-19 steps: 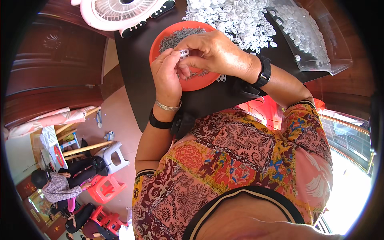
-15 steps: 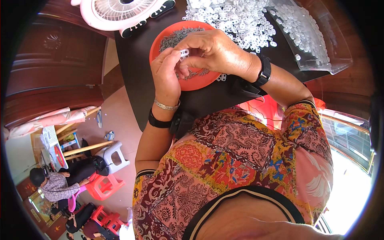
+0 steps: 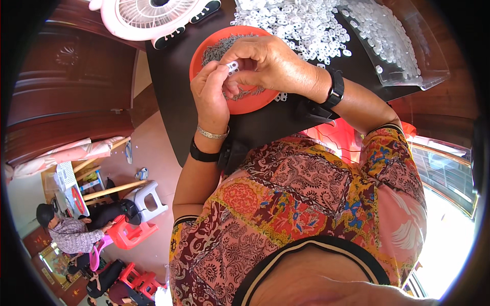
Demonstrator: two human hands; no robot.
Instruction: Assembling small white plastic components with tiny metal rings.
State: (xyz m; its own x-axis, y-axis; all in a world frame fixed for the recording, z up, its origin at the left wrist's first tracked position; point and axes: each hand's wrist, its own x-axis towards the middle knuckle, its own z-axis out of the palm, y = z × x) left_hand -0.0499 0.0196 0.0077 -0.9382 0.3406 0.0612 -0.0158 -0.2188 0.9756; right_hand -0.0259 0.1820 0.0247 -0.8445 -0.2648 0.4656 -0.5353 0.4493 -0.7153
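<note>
My left hand point(image 3: 210, 97) pinches a small white plastic clip point(image 3: 232, 67) with round holes between thumb and fingers. Close against it, my right hand point(image 3: 275, 62) is closed, its thumb and forefinger meeting at the clip; whatever those fingers hold is hidden. Both hands are over an orange-red bowl point(image 3: 196, 61) of small grey screw-like pieces point(image 3: 219, 50). A large heap of similar white clips point(image 3: 301, 28) lies just beyond my right hand.
A clear plastic tray point(image 3: 408, 82) with more white pieces sits at the far right of the black table point(image 3: 171, 76). At the far left stands a pink-and-white fan point(image 3: 153, 23). Other people sit lower left, by a red stool point(image 3: 130, 234) and a grey stool point(image 3: 150, 201).
The view has shifted slightly. Both hands keep nearly the same pose around the white clip. At lower left, a seated person has leaned a little.
</note>
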